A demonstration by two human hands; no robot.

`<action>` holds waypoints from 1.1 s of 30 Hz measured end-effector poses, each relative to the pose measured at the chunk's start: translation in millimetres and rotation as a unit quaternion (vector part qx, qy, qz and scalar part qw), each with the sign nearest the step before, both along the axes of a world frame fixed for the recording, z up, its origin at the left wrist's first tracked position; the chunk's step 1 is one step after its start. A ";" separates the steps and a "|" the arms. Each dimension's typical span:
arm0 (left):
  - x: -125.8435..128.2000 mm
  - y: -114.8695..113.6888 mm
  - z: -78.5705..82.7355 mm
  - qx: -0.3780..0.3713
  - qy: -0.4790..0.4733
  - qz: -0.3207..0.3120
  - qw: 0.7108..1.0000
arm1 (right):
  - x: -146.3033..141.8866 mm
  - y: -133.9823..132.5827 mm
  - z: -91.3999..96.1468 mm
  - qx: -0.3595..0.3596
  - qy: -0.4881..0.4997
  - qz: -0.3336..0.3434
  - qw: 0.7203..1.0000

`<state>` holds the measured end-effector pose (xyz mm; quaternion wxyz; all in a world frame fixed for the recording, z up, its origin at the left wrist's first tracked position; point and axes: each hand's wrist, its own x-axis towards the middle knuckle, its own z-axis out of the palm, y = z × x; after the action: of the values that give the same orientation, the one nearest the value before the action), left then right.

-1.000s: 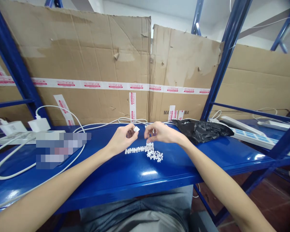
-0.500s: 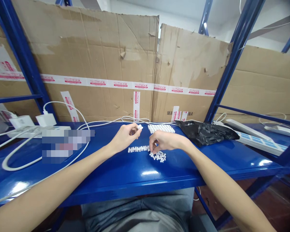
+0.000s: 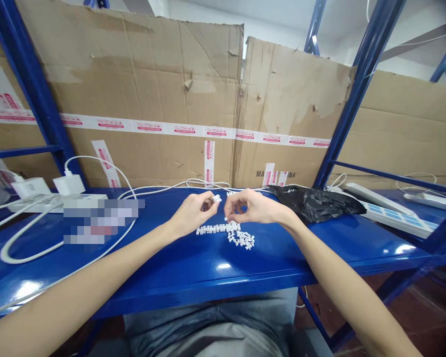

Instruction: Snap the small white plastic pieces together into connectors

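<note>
My left hand (image 3: 192, 214) pinches a small white plastic piece (image 3: 216, 198) between thumb and fingertips, just above the blue shelf (image 3: 215, 263). Close to its right, my right hand (image 3: 250, 206) is raised with its fingers curled in a pinch on another tiny white piece (image 3: 226, 218). Below both hands a row of joined white pieces (image 3: 212, 229) lies on the shelf. A loose heap of the same pieces (image 3: 241, 239) sits at the row's right end. A second row behind my right hand is mostly hidden.
A crumpled black plastic bag (image 3: 312, 203) lies right of my hands. White power strips (image 3: 390, 210) sit farther right. White chargers (image 3: 69, 184) and looping cables (image 3: 33, 238) cover the left. Cardboard sheets (image 3: 144, 99) wall off the back, between blue rack posts (image 3: 351, 94).
My right hand dipped to the loose heap and has risen again toward my left hand with a piece. The left hand has held its piece in place.
</note>
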<state>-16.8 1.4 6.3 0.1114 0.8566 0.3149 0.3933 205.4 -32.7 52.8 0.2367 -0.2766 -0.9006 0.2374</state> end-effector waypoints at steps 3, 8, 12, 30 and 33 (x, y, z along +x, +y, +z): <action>0.9 -3.4 1.1 0.008 0.014 0.000 1.000 | -1.8 4.4 -1.2 0.015 0.085 -0.028 0.996; 2.8 -8.8 2.9 0.016 0.016 0.010 1.000 | -6.2 15.6 -8.4 0.051 0.214 -0.070 0.973; 3.8 -9.0 2.0 0.014 0.007 0.012 1.000 | -14.2 21.3 -18.6 -0.019 0.292 -0.081 0.953; 2.8 -9.3 0.9 0.001 -0.001 0.003 1.000 | -25.5 21.4 -32.5 -0.095 0.341 -0.112 0.928; 1.1 -8.7 0.1 0.020 0.024 0.014 0.999 | -26.6 21.1 -32.5 -0.088 0.330 -0.110 0.933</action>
<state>-15.7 -7.3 6.5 0.0805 0.8634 0.3217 0.3803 178.9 -11.6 20.3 0.5201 -0.3001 -0.7112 0.3655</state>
